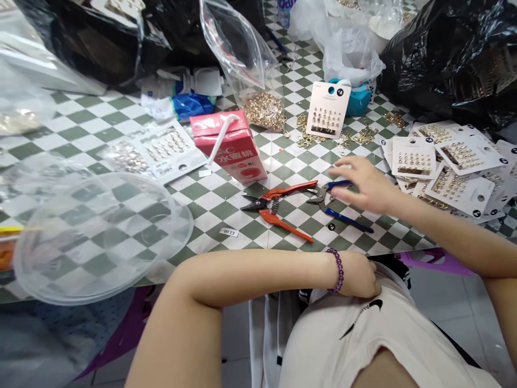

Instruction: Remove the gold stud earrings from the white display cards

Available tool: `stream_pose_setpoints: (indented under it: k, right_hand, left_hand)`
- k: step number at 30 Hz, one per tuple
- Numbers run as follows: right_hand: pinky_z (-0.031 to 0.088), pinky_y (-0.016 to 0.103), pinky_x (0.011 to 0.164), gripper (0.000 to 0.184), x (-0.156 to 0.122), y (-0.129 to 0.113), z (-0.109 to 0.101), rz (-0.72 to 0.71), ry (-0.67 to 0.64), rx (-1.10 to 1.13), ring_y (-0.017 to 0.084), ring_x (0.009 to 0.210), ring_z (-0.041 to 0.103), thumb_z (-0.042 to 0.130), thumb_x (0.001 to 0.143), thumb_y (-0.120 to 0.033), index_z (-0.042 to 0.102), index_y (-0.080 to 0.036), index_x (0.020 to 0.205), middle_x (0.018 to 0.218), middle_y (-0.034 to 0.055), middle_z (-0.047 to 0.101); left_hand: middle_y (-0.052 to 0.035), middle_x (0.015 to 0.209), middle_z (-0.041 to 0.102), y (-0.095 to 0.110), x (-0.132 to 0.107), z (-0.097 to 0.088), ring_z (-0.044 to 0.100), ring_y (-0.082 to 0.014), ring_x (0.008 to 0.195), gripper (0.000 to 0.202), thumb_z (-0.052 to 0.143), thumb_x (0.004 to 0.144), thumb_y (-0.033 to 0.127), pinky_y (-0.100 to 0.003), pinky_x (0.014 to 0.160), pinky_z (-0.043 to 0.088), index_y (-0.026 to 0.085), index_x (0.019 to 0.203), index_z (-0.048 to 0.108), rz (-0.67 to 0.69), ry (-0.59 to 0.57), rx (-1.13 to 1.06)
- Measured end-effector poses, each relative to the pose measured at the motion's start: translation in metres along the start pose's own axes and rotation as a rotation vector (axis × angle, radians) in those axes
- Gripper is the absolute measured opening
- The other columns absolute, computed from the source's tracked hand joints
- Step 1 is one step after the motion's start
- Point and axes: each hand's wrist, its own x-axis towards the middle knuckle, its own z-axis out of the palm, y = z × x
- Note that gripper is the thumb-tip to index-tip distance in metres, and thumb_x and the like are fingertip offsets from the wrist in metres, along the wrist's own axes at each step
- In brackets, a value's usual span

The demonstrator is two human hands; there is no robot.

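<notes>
Over the blue-handled pliers [346,215], my right hand [361,183] reaches with its fingers apart and nothing held; whether it touches a handle I cannot tell. My left hand [357,275], with purple beads at the wrist, rests curled closed against the light shirt [347,334] below the table edge; its fingertips are hidden. Orange-handled pliers [277,207] lie spread to the left of the blue pair. Beyond the right hand, a card of small earrings [328,109] leans against a teal object [358,98]. Small gold pieces [365,136] lie loose nearby.
A red drink carton [242,156] with a straw stands mid-table. Clear round lids [105,237] lie at the left. Piled earring cards [460,183] sit at the right. A zip bag of gold pieces [264,110] and black plastic bags [448,59] are behind.
</notes>
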Motion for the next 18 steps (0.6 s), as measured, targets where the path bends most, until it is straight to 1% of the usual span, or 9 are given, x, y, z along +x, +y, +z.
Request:
stream_pose_setpoints:
  k: [2, 4, 6, 7, 8, 10, 12, 15, 18]
  right_hand:
    - [0.044, 0.042, 0.095, 0.046, 0.024, 0.015, -0.01, 0.163, 0.144, 0.149, 0.025, 0.114, 0.051, 0.043, 0.09, -0.04, 0.053, -0.016, 0.127, 0.125, 0.0143, 0.052]
    - [0.05, 0.037, 0.08, 0.049, 0.053, 0.033, -0.016, 0.326, 0.257, 0.258, 0.022, 0.106, 0.055, 0.039, 0.09, -0.027, 0.039, -0.017, 0.138, 0.13, 0.0152, 0.048]
    - [0.05, 0.031, 0.065, 0.053, 0.079, 0.049, -0.016, 0.487, 0.268, 0.363, 0.02, 0.097, 0.059, 0.034, 0.09, -0.021, 0.028, -0.016, 0.142, 0.127, 0.017, 0.049]
    - [0.048, 0.029, 0.06, 0.052, 0.089, 0.055, -0.014, 0.565, 0.254, 0.414, 0.02, 0.091, 0.059, 0.034, 0.089, -0.02, 0.027, -0.014, 0.141, 0.123, 0.0177, 0.051]
    - [0.046, 0.027, 0.056, 0.05, 0.098, 0.059, -0.012, 0.614, 0.237, 0.463, 0.019, 0.085, 0.059, 0.035, 0.089, -0.02, 0.03, -0.013, 0.139, 0.118, 0.0177, 0.054]
    - [0.042, 0.026, 0.051, 0.041, 0.107, 0.065, -0.008, 0.643, 0.213, 0.533, 0.017, 0.075, 0.056, 0.04, 0.088, -0.02, 0.042, -0.011, 0.128, 0.108, 0.017, 0.058]
    - [0.038, 0.025, 0.049, 0.031, 0.108, 0.066, -0.006, 0.614, 0.213, 0.567, 0.015, 0.068, 0.052, 0.045, 0.086, -0.02, 0.051, -0.011, 0.115, 0.1, 0.0156, 0.06]
    - [0.033, 0.023, 0.046, 0.02, 0.105, 0.065, -0.003, 0.586, 0.24, 0.624, 0.012, 0.062, 0.047, 0.053, 0.083, -0.019, 0.055, -0.012, 0.102, 0.091, 0.012, 0.059]
    - [0.032, 0.021, 0.044, 0.018, 0.104, 0.063, -0.001, 0.584, 0.301, 0.713, 0.01, 0.058, 0.046, 0.062, 0.079, -0.017, 0.054, -0.013, 0.095, 0.081, 0.0078, 0.058]
  left_hand:
    - [-0.0065, 0.067, 0.063, 0.0, -0.001, 0.0, 0.059, -0.0208, 0.078, 0.009, 0.061, 0.08, 0.01, -0.031, 0.041, 0.025, 0.013, 0.089, 0.062, 0.0, -0.003, 0.011]
    - [-0.0068, 0.066, 0.062, 0.0, -0.001, 0.0, 0.059, -0.0206, 0.077, 0.008, 0.058, 0.081, 0.01, -0.031, 0.04, 0.023, 0.013, 0.088, 0.063, -0.008, -0.016, 0.024]
    - [-0.0067, 0.064, 0.061, 0.0, -0.001, -0.001, 0.06, -0.0205, 0.076, 0.008, 0.057, 0.082, 0.01, -0.03, 0.04, 0.022, 0.012, 0.086, 0.064, -0.013, -0.034, 0.035]
    - [-0.0065, 0.063, 0.06, 0.0, 0.0, -0.001, 0.06, -0.0204, 0.075, 0.008, 0.057, 0.082, 0.01, -0.03, 0.04, 0.022, 0.011, 0.086, 0.064, -0.013, -0.043, 0.039]
    - [-0.0062, 0.062, 0.06, 0.0, 0.0, -0.002, 0.06, -0.0204, 0.075, 0.007, 0.058, 0.082, 0.01, -0.03, 0.04, 0.022, 0.011, 0.086, 0.064, -0.011, -0.052, 0.041]
    - [-0.006, 0.062, 0.06, -0.001, 0.0, -0.002, 0.061, -0.0203, 0.077, 0.007, 0.059, 0.082, 0.011, -0.03, 0.041, 0.023, 0.011, 0.086, 0.064, -0.003, -0.064, 0.045]
    - [-0.0062, 0.062, 0.061, -0.001, 0.0, -0.002, 0.06, -0.0204, 0.078, 0.008, 0.058, 0.082, 0.01, -0.03, 0.041, 0.026, 0.012, 0.087, 0.064, -0.001, -0.069, 0.049]
    - [-0.0061, 0.065, 0.062, -0.001, 0.0, -0.003, 0.06, -0.0203, 0.08, 0.008, 0.058, 0.082, 0.011, -0.031, 0.041, 0.031, 0.012, 0.087, 0.064, -0.001, -0.075, 0.048]
    - [-0.0055, 0.068, 0.064, -0.001, 0.0, -0.003, 0.06, -0.0198, 0.08, 0.007, 0.058, 0.083, 0.013, -0.031, 0.042, 0.033, 0.012, 0.087, 0.064, 0.003, -0.086, 0.044]
